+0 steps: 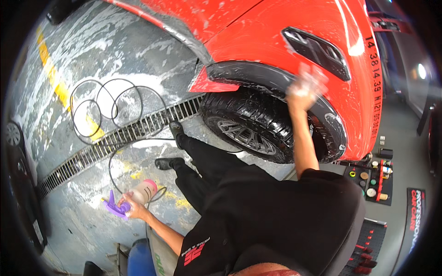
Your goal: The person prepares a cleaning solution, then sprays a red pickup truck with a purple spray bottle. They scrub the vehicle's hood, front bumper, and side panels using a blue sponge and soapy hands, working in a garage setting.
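My left hand point(134, 207) grips a spray bottle point(146, 191) around its neck. The bottle has a purple trigger head, a pale body with dark marks and a pink base, and lies tilted in the hand. My right hand point(305, 90), blurred and covered in white suds, is over the outer edge of a black wheel-arch trim point(257, 73) on a red car point(255, 43). Whether it holds a cloth or sponge cannot be told. Soap streaks cover the red panel around a dark lamp or vent unit point(317, 53). Below the arch sits a wet tyre point(238, 105) with a multi-spoke wheel point(247, 137).
A metal floor drain grate point(114, 141) crosses the foamy floor, with a coiled black hose point(117, 120) over it. A dark car point(24, 193) stands at far left. A blue drum point(141, 257) is at the bottom. Pegboards point(378, 183) with car-care items hang at right.
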Demonstrator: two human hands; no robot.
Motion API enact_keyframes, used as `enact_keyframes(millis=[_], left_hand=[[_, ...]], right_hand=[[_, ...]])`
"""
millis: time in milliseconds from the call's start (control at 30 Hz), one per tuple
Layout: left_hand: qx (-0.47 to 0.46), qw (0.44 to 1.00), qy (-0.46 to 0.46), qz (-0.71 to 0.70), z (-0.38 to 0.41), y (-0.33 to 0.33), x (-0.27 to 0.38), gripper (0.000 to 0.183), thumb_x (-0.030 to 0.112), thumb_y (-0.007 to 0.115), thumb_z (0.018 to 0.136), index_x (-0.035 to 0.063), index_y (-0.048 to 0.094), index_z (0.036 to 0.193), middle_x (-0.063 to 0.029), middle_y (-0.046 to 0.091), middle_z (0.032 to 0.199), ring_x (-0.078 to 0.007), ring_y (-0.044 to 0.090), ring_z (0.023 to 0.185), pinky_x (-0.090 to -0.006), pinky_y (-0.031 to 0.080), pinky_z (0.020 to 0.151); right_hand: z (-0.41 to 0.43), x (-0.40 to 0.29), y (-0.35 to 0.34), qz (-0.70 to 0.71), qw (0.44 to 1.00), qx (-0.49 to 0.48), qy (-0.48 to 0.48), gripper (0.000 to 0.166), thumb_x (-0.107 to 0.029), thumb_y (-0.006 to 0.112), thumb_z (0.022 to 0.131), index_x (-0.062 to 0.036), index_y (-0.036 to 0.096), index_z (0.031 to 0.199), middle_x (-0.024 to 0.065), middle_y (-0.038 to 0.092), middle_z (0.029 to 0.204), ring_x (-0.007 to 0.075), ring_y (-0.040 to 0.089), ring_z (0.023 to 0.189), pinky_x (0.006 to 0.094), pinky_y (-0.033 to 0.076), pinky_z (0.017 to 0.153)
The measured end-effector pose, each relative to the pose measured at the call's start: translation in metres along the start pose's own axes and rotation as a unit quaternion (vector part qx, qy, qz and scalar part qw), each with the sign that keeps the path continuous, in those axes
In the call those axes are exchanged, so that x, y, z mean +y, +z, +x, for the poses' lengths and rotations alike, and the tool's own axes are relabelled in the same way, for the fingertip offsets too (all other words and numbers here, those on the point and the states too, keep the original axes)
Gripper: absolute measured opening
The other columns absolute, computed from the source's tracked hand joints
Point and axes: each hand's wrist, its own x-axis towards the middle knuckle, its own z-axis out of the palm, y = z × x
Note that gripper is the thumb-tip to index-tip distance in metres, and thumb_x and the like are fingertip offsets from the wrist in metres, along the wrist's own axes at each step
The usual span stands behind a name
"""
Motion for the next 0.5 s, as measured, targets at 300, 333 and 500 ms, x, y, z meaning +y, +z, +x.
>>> enact_keyframes(millis=[300, 333, 500], left_hand=[[-0.053, 0.998, 0.03, -0.021, 0.021, 0.009, 0.019, 0.023, 0.017, 0.071, 0.099, 0.0012, 0.056, 0.095, -0.0125, 0.071, 0.081, -0.0189, 0.069, 0.076, -0.0355, 0.058, 0.078], [-0.065, 0.997, 0.044, 0.0, 0.029, 0.008, 0.015, 0.023, 0.016, 0.072, 0.099, 0.0001, 0.056, 0.096, -0.0118, 0.071, 0.081, -0.0189, 0.068, 0.075, -0.0345, 0.058, 0.076], [-0.041, 0.995, 0.078, 0.046, 0.031, 0.005, 0.021, 0.025, 0.019, 0.074, 0.097, -0.0022, 0.06, 0.096, -0.0108, 0.071, 0.075, -0.0193, 0.068, 0.067, -0.0354, 0.057, 0.072]], right_hand=[[0.015, -0.079, 0.073, 0.125, 0.985, -0.047, -0.113, 0.042, -0.02, 0.052, 0.101, -0.0366, 0.066, 0.136, -0.0052, 0.038, 0.165, 0.0254, 0.027, 0.156, 0.0546, 0.015, 0.125], [0.015, -0.032, 0.04, 0.102, 0.992, -0.042, -0.058, 0.041, -0.021, 0.051, 0.102, -0.0383, 0.066, 0.137, -0.0016, 0.037, 0.166, 0.0289, 0.024, 0.157, 0.0553, 0.013, 0.125], [0.0, 0.166, -0.011, 0.047, 0.935, 0.283, 0.209, 0.04, -0.021, 0.062, 0.098, -0.0096, 0.064, 0.135, 0.0189, 0.048, 0.151, 0.0408, 0.039, 0.147, 0.0643, 0.025, 0.119]])
